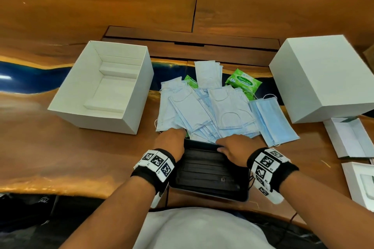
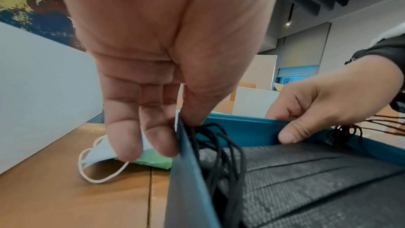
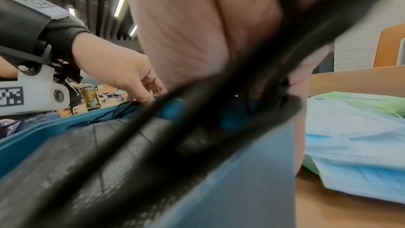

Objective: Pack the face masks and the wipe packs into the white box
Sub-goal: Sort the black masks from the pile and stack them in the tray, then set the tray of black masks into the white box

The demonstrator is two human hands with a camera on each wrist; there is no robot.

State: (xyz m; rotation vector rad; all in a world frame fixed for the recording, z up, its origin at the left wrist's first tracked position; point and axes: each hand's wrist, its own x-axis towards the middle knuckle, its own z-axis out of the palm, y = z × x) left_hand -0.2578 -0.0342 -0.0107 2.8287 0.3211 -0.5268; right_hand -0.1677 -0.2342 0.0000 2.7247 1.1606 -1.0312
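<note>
A pile of light blue face masks [image 1: 202, 111] [image 3: 350, 136] lies on the wooden table with green wipe packs [image 1: 243, 83] [image 3: 361, 100] at its far side. One mask [image 2: 100, 155] and a wipe pack [image 2: 155, 159] lie under my left fingers. The open white box [image 1: 87, 119] [image 2: 43, 93] stands to the left, holding only a white insert. In front of me a dark teal tray [image 1: 210, 194] [image 2: 241, 133] [image 3: 32, 136] holds black masks [image 1: 208, 170] [image 2: 306, 179]. My left hand [image 1: 172, 139] [image 2: 171, 133] pinches its far left corner. My right hand [image 1: 236, 147] [image 2: 317, 110] pinches its far wall.
A white lid [image 1: 323, 79] stands at the right. Smaller white boxes [image 1: 352, 137] lie near the right edge. Black ear loops blur across the right wrist view. The table's near edge is close to my body.
</note>
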